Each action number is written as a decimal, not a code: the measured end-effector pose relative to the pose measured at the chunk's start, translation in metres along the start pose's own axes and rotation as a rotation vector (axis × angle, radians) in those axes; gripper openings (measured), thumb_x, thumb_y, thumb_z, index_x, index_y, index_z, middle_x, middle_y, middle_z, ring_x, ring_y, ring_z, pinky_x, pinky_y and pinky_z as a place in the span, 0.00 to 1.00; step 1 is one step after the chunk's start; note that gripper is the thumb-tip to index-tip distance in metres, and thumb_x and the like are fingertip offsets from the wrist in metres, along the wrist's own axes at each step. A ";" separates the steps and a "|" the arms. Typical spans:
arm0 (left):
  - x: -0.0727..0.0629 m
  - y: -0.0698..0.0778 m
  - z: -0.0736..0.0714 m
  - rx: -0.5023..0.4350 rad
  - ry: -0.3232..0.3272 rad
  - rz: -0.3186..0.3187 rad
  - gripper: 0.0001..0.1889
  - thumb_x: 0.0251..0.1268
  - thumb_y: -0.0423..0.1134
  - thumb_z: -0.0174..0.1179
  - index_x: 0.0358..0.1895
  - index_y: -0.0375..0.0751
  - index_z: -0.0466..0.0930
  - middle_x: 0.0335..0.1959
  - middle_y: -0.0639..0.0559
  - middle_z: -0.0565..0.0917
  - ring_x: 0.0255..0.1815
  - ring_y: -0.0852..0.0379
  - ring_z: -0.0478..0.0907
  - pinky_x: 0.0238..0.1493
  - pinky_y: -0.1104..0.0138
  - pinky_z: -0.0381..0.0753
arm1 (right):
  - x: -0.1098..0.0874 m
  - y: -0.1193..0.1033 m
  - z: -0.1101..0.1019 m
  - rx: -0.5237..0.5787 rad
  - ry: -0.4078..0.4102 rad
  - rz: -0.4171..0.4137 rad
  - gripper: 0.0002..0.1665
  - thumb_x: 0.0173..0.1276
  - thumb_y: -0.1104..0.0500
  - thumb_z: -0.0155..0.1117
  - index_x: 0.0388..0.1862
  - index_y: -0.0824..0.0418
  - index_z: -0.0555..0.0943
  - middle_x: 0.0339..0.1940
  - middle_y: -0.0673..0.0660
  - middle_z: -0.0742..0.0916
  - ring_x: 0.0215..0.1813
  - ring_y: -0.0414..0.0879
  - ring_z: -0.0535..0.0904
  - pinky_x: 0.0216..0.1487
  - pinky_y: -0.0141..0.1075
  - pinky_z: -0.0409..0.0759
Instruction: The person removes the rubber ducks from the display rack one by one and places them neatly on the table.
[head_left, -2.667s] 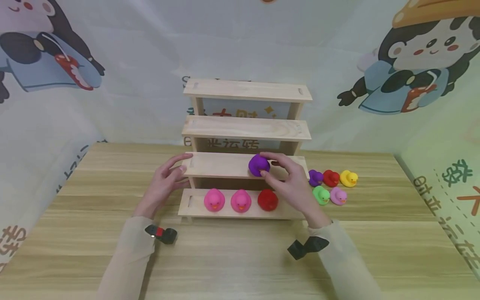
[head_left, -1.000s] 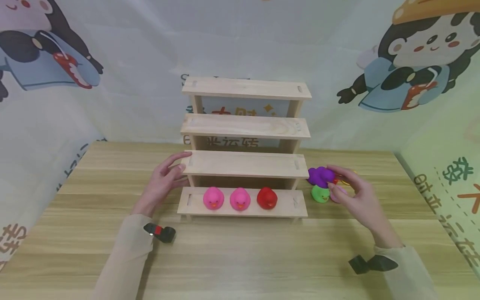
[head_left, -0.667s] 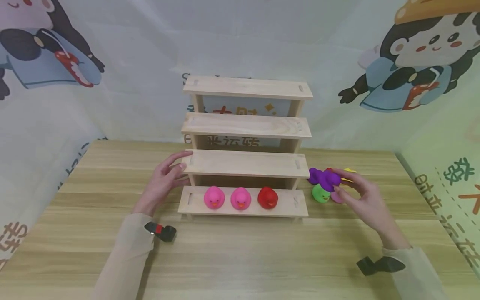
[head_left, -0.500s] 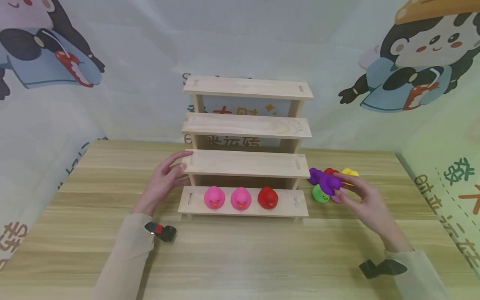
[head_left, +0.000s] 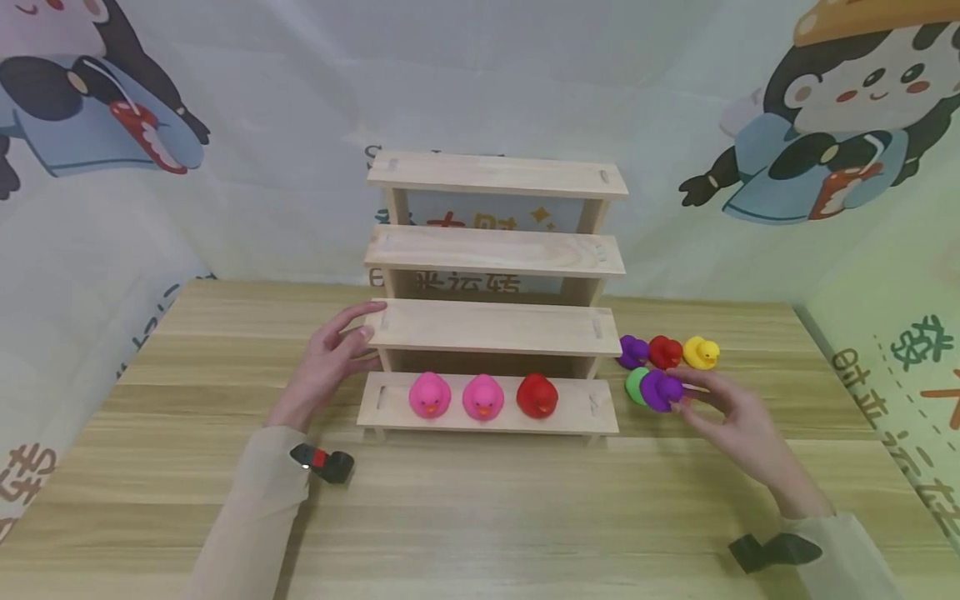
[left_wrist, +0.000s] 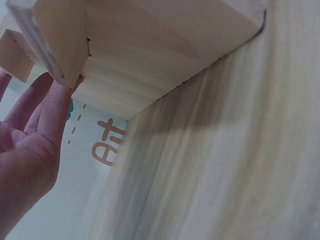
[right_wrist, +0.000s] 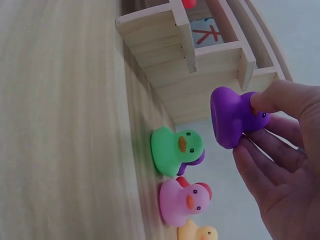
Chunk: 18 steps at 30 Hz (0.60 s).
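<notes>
Away from the rack swings the purple duck, pinched by the head in the right hand, fingers drawn in snug on it! Green duck sits just left of those fingers, with the red duck and yellow duck beyond them on the worktop. Over at the rack's left end, the left hand's fingers keep hold of the board.
</notes>
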<state>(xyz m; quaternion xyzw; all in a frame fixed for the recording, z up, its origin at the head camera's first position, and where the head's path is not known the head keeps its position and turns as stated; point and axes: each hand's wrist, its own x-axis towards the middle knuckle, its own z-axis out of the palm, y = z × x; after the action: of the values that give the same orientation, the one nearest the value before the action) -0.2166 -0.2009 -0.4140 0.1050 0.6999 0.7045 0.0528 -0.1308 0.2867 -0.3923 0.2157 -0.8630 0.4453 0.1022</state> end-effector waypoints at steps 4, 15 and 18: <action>0.000 0.000 0.000 0.005 -0.003 0.009 0.22 0.75 0.43 0.50 0.68 0.45 0.68 0.67 0.35 0.63 0.55 0.47 0.77 0.49 0.60 0.81 | -0.004 0.004 0.002 0.041 -0.009 -0.051 0.27 0.54 0.82 0.64 0.56 0.74 0.76 0.54 0.61 0.83 0.53 0.32 0.77 0.54 0.25 0.74; -0.001 0.001 0.002 0.009 0.002 0.011 0.22 0.76 0.42 0.50 0.69 0.44 0.67 0.66 0.34 0.64 0.55 0.48 0.77 0.48 0.60 0.81 | -0.019 0.011 0.004 0.021 -0.065 0.006 0.27 0.53 0.79 0.67 0.54 0.77 0.75 0.50 0.72 0.81 0.49 0.31 0.78 0.48 0.25 0.77; -0.001 0.002 0.003 0.000 0.004 0.014 0.21 0.76 0.41 0.50 0.69 0.43 0.67 0.66 0.33 0.64 0.53 0.50 0.78 0.48 0.61 0.81 | -0.022 0.014 0.005 0.028 -0.090 0.000 0.28 0.53 0.79 0.68 0.55 0.76 0.75 0.51 0.70 0.82 0.48 0.34 0.80 0.48 0.26 0.78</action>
<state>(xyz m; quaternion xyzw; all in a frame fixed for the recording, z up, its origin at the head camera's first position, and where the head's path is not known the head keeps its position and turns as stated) -0.2149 -0.1987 -0.4125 0.1086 0.6992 0.7051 0.0467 -0.1177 0.2962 -0.4135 0.2369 -0.8604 0.4472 0.0602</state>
